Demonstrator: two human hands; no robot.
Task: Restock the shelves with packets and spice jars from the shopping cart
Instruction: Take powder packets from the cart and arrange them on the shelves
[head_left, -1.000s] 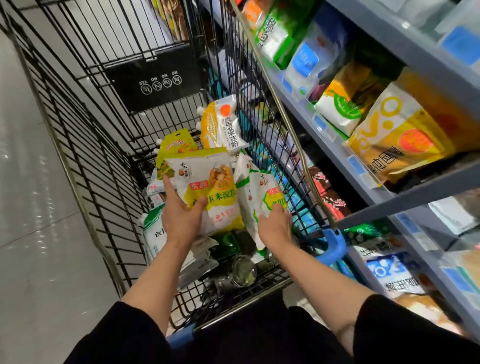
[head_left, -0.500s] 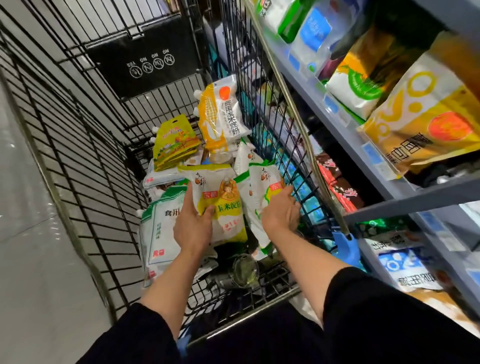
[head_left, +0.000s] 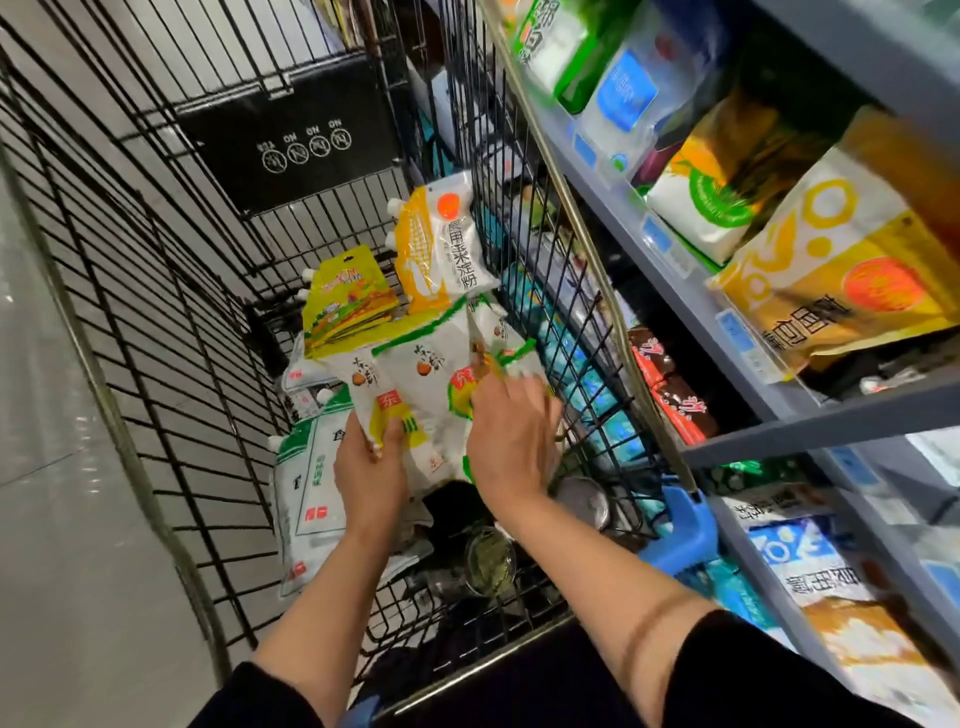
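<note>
Inside the black wire shopping cart (head_left: 171, 332), my left hand (head_left: 370, 467) grips the lower edge of a white and yellow starch packet (head_left: 382, 387), thumb on its front. My right hand (head_left: 511, 441) lies over more white and green packets (head_left: 441, 364) beside it, its blurred fingers curled on them. A corn starch pouch (head_left: 441, 244) and a yellow-green pouch (head_left: 348, 301) stand further back. Two spice jars (head_left: 488, 558) lie on the cart floor under my forearms. A large white and green bag (head_left: 306, 483) lies at the left.
Grey shelves (head_left: 670, 275) run along the right, packed with yellow, white, blue and red bags. The cart's blue handle end (head_left: 680, 525) sits close to the shelf edge. Pale tiled floor (head_left: 57, 519) lies to the left.
My right hand moved left onto the packets beside the one in my left hand, gathering them together. The view shifted closer to the cart.
</note>
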